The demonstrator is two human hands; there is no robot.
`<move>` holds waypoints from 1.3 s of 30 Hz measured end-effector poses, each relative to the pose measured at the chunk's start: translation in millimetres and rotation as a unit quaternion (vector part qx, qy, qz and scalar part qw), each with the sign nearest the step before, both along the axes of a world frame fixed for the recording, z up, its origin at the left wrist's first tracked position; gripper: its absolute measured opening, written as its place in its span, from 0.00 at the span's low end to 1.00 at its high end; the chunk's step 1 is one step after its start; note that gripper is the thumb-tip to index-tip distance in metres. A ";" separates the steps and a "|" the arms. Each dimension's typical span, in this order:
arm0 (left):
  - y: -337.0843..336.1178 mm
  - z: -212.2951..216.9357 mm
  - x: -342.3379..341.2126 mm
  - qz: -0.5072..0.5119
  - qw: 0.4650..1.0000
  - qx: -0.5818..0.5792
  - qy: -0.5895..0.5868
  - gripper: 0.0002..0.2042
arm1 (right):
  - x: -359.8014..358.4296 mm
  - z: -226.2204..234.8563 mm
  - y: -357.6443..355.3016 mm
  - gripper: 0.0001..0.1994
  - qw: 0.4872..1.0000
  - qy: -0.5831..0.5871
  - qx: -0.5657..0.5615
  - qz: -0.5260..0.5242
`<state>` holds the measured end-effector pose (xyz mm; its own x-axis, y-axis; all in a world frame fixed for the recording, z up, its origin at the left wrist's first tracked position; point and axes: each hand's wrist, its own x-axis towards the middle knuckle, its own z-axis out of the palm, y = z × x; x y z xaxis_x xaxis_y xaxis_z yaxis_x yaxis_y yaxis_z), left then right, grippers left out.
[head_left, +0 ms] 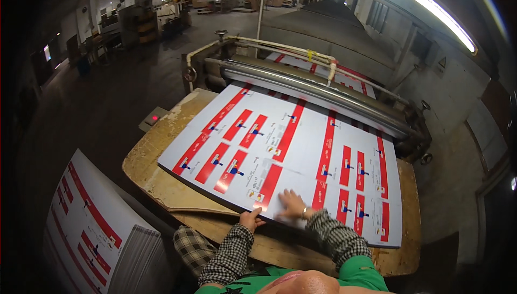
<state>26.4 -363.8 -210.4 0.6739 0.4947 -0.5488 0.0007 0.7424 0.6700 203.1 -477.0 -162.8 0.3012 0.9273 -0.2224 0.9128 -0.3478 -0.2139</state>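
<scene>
A large white printed sheet (301,173) with red panels and small blue figures lies on a wooden feed table. Its far edge runs under the metal roller (301,86) of a machine. My left hand (251,219) pinches the sheet's near edge, left of its middle; the fingers below the edge are partly hidden. Just to the right, my right hand (292,205) rests palm down on the sheet near the same edge, fingers spread and slightly blurred. Whether more sheets lie beneath this one, I cannot tell.
A leaning stack of similar printed sheets (81,224) stands at the lower left. The wooden table (161,186) has rounded corners. A small box with a red light (155,117) sits at its left edge. Pipes (280,46) and handwheels (190,74) frame the roller. More printed sheet (344,81) shows behind it.
</scene>
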 end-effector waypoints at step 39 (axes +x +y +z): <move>5.1 13.7 -16.7 -0.120 0.991 -0.006 -0.067 0.16 | -26.0 31.6 -56.4 0.17 0.999 0.011 0.038 0.035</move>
